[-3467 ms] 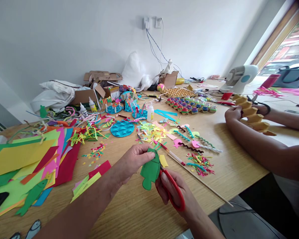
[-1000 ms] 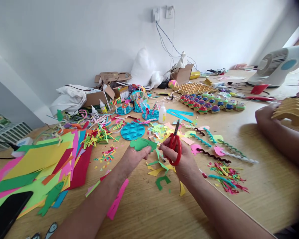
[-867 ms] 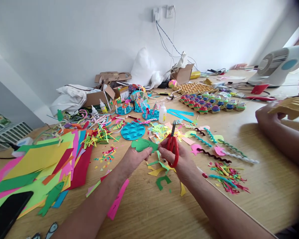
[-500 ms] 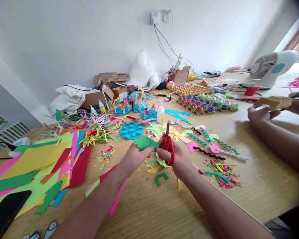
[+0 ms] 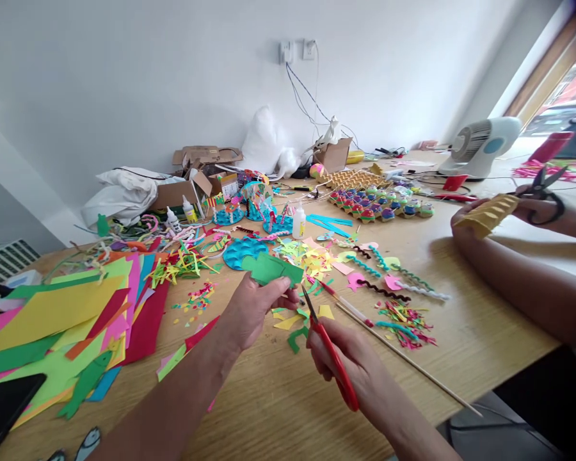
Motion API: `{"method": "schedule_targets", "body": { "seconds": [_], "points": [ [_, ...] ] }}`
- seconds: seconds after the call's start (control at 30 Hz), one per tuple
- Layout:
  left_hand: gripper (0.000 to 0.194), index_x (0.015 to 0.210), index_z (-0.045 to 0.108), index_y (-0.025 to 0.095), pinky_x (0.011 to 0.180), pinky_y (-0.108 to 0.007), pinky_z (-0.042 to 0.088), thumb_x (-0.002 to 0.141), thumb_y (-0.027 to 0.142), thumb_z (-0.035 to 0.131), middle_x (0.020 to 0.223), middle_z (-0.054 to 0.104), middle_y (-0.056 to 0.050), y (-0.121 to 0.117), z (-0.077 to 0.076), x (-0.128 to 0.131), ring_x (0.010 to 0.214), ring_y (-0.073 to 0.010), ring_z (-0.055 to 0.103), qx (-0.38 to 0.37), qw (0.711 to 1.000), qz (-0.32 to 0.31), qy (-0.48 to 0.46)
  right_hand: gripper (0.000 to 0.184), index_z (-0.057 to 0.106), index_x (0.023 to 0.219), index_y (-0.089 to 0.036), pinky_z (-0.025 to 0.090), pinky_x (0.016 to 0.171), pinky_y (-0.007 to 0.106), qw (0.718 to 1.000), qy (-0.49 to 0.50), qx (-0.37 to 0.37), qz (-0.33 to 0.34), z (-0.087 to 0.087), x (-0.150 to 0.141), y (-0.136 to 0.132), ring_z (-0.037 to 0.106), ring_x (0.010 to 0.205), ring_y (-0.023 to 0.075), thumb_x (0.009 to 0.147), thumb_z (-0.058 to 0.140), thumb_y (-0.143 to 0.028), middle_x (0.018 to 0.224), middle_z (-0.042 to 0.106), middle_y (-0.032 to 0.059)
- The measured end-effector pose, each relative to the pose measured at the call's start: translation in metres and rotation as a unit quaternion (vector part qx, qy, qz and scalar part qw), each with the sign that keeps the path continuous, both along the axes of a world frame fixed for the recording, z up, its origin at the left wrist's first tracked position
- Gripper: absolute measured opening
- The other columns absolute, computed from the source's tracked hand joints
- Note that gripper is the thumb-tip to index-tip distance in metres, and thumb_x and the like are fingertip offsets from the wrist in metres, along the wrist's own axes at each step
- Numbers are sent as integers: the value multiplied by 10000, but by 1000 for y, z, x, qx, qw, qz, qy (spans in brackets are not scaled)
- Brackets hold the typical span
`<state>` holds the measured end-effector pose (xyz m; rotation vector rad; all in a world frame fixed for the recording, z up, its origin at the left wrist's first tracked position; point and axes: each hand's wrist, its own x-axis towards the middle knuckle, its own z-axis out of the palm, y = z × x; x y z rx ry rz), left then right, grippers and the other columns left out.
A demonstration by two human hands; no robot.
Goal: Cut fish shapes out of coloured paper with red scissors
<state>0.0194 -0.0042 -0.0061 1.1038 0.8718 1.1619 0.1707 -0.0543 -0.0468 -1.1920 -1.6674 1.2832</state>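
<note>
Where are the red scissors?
In the head view, the red scissors are in the wearer's right hand, right of centre, tips close to the green paper.

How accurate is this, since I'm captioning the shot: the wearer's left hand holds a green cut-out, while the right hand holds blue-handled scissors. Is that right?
Not quite: the scissors in the right hand have red handles, not blue, as the head view shows. The left hand does hold the green cut-out.

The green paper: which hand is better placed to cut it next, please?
Probably the right hand: it holds the red scissors, their tips near the green paper, which the left hand grips.
</note>
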Motion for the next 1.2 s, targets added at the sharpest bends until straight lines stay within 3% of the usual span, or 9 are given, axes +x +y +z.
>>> {"method": "schedule_targets", "body": {
  "seconds": [0.4, 1.2],
  "points": [
    [102, 735, 590, 129, 545, -254, 490, 699, 224, 598, 640, 622, -3, -5, 0, 4, 547, -113, 575, -15, 1000, -18, -3, 427, 427, 602, -190, 299, 423, 204, 992, 116, -48, -2, 3, -12, 1, 364, 443, 89, 811, 453, -562, 483, 368, -64],
    [123, 706, 576, 125, 555, -260, 482, 669, 240, 597, 608, 587, 2, -5, -1, 8, 553, -121, 566, -28, 999, -26, 11, 445, 437, 628, -193, 253, 413, 212, 990, 121, -73, 2, -5, -8, 3, 331, 412, 89, 801, 439, -604, 463, 381, -62]
  ]
}}
